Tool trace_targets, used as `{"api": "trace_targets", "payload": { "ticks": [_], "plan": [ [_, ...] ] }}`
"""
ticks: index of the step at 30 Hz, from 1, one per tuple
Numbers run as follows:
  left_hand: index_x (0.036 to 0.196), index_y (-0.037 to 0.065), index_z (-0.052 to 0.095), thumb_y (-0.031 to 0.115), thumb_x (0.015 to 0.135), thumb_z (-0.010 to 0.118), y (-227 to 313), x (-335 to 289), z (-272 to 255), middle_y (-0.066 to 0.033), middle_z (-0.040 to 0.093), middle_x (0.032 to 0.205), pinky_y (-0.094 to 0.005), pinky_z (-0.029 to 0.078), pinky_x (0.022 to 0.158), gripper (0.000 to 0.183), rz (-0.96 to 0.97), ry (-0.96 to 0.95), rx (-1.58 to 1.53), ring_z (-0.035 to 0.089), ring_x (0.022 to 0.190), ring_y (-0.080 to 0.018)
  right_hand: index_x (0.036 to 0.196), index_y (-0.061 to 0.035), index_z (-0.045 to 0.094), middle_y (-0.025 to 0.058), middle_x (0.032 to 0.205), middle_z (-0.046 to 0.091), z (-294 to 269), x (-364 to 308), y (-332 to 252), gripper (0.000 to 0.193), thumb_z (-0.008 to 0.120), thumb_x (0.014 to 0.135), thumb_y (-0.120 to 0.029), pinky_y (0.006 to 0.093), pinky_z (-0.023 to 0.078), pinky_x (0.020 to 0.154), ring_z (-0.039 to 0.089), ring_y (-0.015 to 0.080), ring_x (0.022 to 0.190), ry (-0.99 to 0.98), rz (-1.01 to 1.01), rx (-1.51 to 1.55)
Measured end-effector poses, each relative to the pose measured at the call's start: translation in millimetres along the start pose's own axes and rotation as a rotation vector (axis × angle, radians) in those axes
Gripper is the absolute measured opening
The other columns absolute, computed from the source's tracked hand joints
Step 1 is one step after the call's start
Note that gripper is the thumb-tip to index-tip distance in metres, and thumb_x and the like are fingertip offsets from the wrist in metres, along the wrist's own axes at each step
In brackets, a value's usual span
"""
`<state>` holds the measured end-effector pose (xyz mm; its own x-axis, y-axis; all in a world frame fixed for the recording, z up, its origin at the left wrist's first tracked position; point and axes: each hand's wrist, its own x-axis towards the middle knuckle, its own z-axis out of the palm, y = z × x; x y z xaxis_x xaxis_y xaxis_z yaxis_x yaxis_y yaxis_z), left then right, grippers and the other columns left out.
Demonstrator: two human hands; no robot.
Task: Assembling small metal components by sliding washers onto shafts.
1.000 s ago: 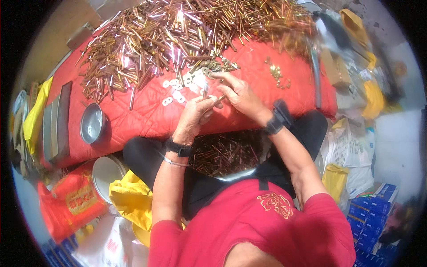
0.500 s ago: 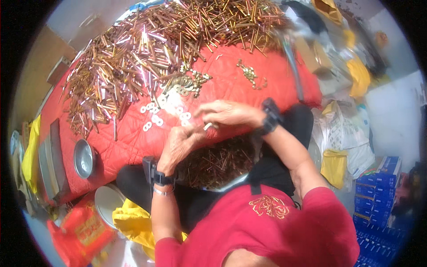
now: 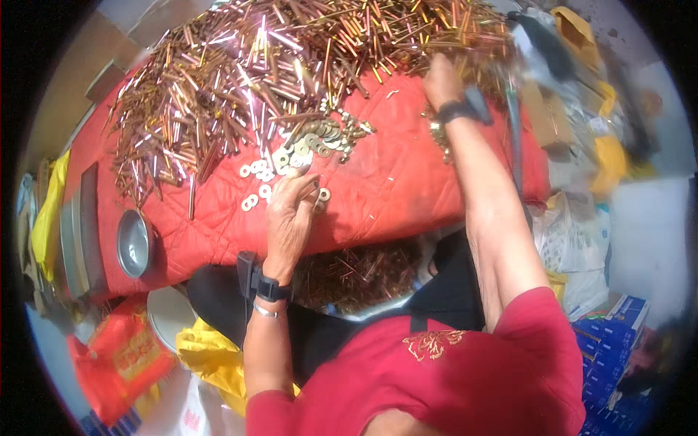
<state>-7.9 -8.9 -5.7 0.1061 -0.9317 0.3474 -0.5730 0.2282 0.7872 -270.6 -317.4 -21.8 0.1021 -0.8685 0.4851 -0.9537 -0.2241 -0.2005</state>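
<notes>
A big heap of long, thin, copper-coloured metal rods point(image 3: 211, 87) lies across the far part of a red quilted cover point(image 3: 392, 182). My left hand point(image 3: 287, 218) is low over the near side of the flat ring washers point(image 3: 256, 168), its fingers bent and a little apart. Nothing shows clearly between them. Beside the washers sits a cluster of small brassy pieces point(image 3: 352, 134), perhaps nuts. With its arm stretched forward, my right hand point(image 3: 441, 83) touches the near right edge of the heap. Its fingertips are hidden and blurred there. More small brassy pieces point(image 3: 438, 136) lie beside that wrist.
A grey metal bowl point(image 3: 135, 243) stands at the cover's left edge. Below, between my legs, lie more rods point(image 3: 356, 276). Yellow cloth point(image 3: 211, 360) and a red bag point(image 3: 120, 367) are at lower left. Blue boxes point(image 3: 611, 349) are stacked at lower right.
My hands, close together over the cover's near edge before, are now apart. The right reached forward and right to the heap; the left moved slightly forward to the washers. The view shifted a little.
</notes>
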Motion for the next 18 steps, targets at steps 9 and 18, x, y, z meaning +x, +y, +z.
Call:
{"api": "trace_targets", "payload": {
  "ticks": [9, 18],
  "plan": [
    [0.098, 0.006, 0.064, 0.02, 0.093, 0.053, 20.4, 3.2, -19.9, 0.0082, 0.04, 0.061, -0.0231, 0.022, 0.042, 0.018, -0.754, 0.223, -0.879, 0.028, 0.047, -0.0024, 0.093, 0.0024, 0.058, 0.0116, 0.075, 0.064, -90.5, -67.0, -44.8, 0.023, 0.057, 0.077, -0.014, 0.0324, 0.049, 0.056, 0.062, 0.0184, 0.064, -0.405, 0.22, 0.75],
    [0.085, -0.002, 0.063, 0.017, 0.085, 0.063, 0.1, -11.0, 17.3, -0.0185, 0.057, 0.087, -0.039, 0.046, 0.073, 0.019, -0.109, 0.041, -0.059, 0.058, 0.079, -0.0318, 0.084, 0.0001, 0.059, 0.0049, 0.078, 0.063, -122.6, -151.9, -93.1, 0.009, 0.061, 0.081, -0.008, 0.0243, 0.051, 0.057, 0.064, 0.0127, 0.067, -0.556, 0.301, 1.234]
  ]
}}
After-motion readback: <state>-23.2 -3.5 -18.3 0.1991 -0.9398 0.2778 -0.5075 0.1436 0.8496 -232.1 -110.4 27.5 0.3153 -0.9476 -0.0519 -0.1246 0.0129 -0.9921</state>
